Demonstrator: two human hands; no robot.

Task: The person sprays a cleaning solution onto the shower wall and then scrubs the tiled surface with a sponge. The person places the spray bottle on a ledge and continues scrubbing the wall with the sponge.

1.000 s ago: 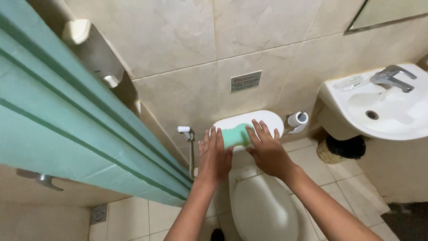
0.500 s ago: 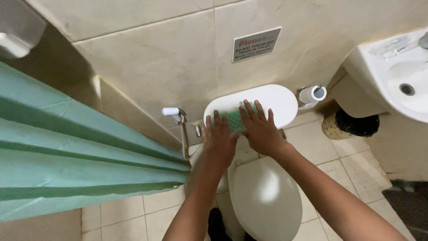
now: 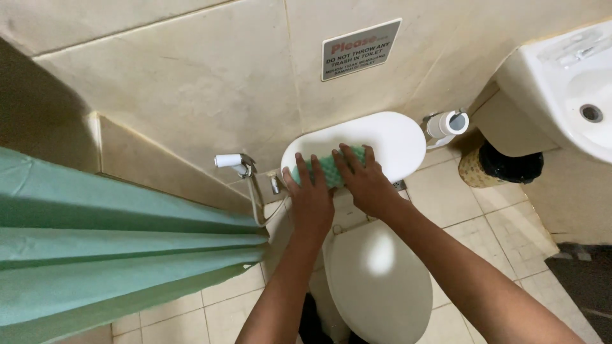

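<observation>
While the person leans over the closed toilet (image 3: 376,280), both palms press a green sponge (image 3: 331,167) flat on the white cistern lid (image 3: 389,137): left hand (image 3: 312,200) and right hand (image 3: 363,185) with fingers spread over it, not clenched. At twelve o'clock hangs a grey rectangular wall sign (image 3: 361,48); at two, a paper roll (image 3: 447,123).

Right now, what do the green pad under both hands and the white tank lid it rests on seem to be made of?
The green pad looks like soft foam sponge: matte, with a dimpled surface. The tank lid looks like glazed ceramic, possibly plastic: smooth, white, rounded, faintly glossy. The left hand and the right hand both press flat on the pad.
</observation>
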